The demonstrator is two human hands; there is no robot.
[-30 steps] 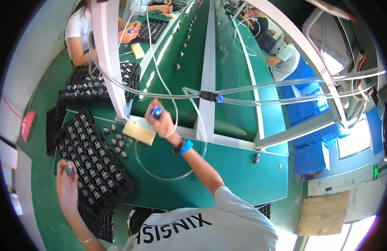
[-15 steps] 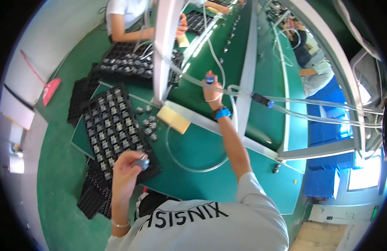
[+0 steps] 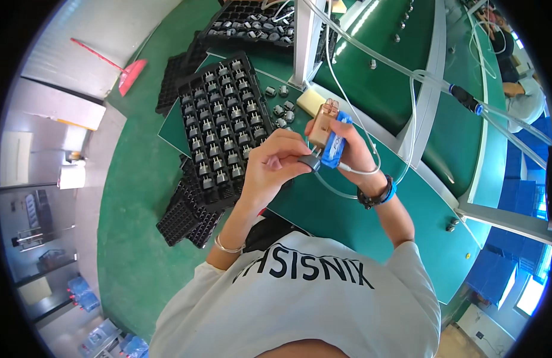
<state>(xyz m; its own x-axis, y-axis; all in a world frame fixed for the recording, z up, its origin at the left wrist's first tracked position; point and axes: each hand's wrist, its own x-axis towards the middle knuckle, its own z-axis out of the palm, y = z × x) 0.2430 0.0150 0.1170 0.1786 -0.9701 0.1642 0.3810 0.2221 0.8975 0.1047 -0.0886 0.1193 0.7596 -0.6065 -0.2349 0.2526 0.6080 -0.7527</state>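
- Green workbench (image 3: 434, 250) over a green floor (image 3: 138, 250).
- Black compartment tray (image 3: 223, 196) on the bench's left side: rows of pronged plug-like parts (image 3: 234, 112), prongs up.
- Second black tray (image 3: 246, 43) beyond it, loosely filled with silver-and-dark parts (image 3: 261, 27).
- More black trays (image 3: 179, 221) lie past the bench's left edge.
- Left hand (image 3: 270, 161): fingertips pinched on one dark round part (image 3: 311, 161), just beside the tool.
- Right hand (image 3: 358, 152): wrapped around a tan-and-blue handheld tool (image 3: 334, 140).
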